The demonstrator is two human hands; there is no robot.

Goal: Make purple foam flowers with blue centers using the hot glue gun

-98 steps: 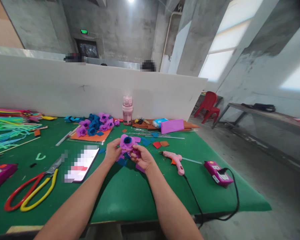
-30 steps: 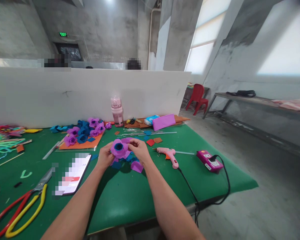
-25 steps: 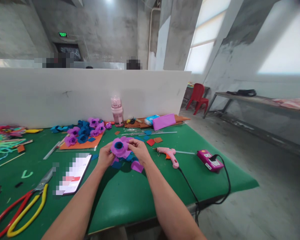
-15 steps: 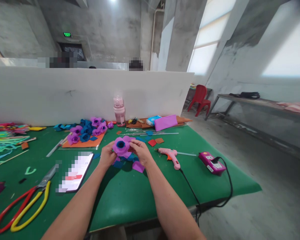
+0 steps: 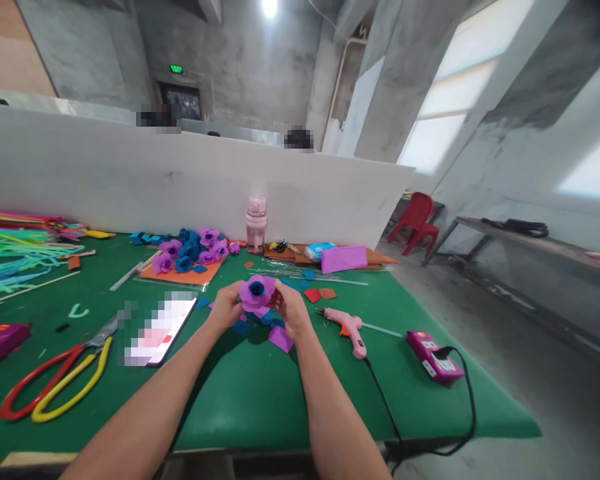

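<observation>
Between my hands, above the green table [image 5: 240, 413], is a purple flower [image 5: 266, 301] with a dark blue centre, its material like paper or felt. My left hand [image 5: 227, 308] pinches the flower's left edge. My right hand [image 5: 291, 308] grips its right side, with the fingers partly hidden behind the petals. Loose blue pieces [image 5: 241, 327] and a purple piece [image 5: 281, 339] lie on the table just below. To the right of my right hand rests a pink hot glue gun [image 5: 349, 328] with a clear glue stick in its back.
Scissors [image 5: 97, 343] and a phone [image 5: 165, 333] lie at left. Finished flowers [image 5: 187, 257] sit on an orange sheet behind. A pink bottle [image 5: 257, 227] stands by the white partition [image 5: 205, 193]. A purple power box [image 5: 434, 359] with a black cord is near the right edge.
The camera view has tilted and swung a little left, so everything appears shifted right. My right hand has moved slightly around the flower's right side; both hands still hold it.
</observation>
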